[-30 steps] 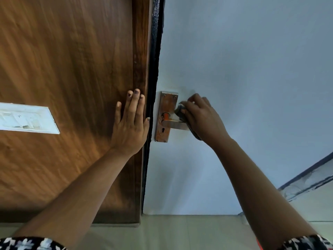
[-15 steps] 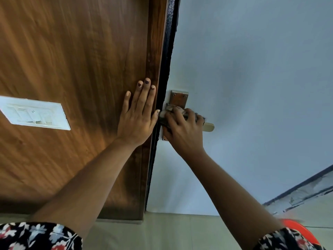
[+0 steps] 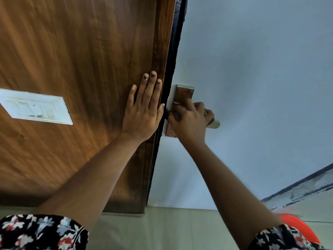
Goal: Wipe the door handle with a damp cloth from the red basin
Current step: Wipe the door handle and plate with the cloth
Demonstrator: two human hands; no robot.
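Wiping is the step in hand, I judge: my right hand (image 3: 189,121) is curled over the door handle (image 3: 213,124), pinching a dark cloth (image 3: 175,115) against its inner end, by the backplate (image 3: 184,93). Left of the handle, my left hand (image 3: 144,112) lies spread flat on the wooden frame (image 3: 81,60). Next I'd drag the cloth toward the lever's free tip. The red basin (image 3: 300,226) sits low, right of the handle.

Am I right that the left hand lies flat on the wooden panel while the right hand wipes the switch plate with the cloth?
Not quite. The head view shows the right hand wiping the door handle with the cloth, not the switch plate, which sits untouched further left. The left hand does lie flat on the wooden panel.
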